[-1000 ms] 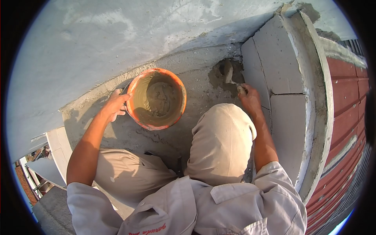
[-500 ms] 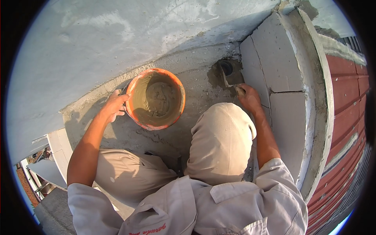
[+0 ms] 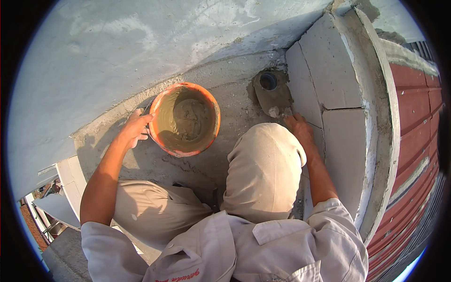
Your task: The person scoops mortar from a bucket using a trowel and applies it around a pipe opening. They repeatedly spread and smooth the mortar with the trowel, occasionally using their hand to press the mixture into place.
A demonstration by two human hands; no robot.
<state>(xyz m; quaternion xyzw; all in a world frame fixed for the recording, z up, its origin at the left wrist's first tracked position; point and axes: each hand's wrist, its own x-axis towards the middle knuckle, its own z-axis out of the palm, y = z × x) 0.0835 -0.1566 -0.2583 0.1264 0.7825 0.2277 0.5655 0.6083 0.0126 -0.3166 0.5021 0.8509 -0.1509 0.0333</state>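
An orange bucket [image 3: 215, 105] with grey wet mortar [image 3: 190, 120] in it stands left of my raised knee. My left hand [image 3: 136, 127] grips it at its left rim, by the wire handle. My right hand [image 3: 299, 128] is closed round the handle of a trowel [image 3: 274, 112], low beside the wall blocks. The trowel's mortar-covered blade is hard to tell from the wet mortar [image 3: 256, 97] around it. Just beyond is the round dark opening of a pipe [image 3: 268, 81] set in the floor, with mortar about it.
A grey plastered wall [image 3: 117, 51] runs along the far side. Pale blocks [image 3: 345, 141] form a low wall close to my right arm, with red metal sheeting [image 3: 413, 122] outside it. My knees [image 3: 265, 169] take up the near floor.
My right hand has shifted slightly toward me and turned the trowel from edge-on by the pipe to flatter and lower. The pipe opening shows more fully. My left hand stays at the bucket.
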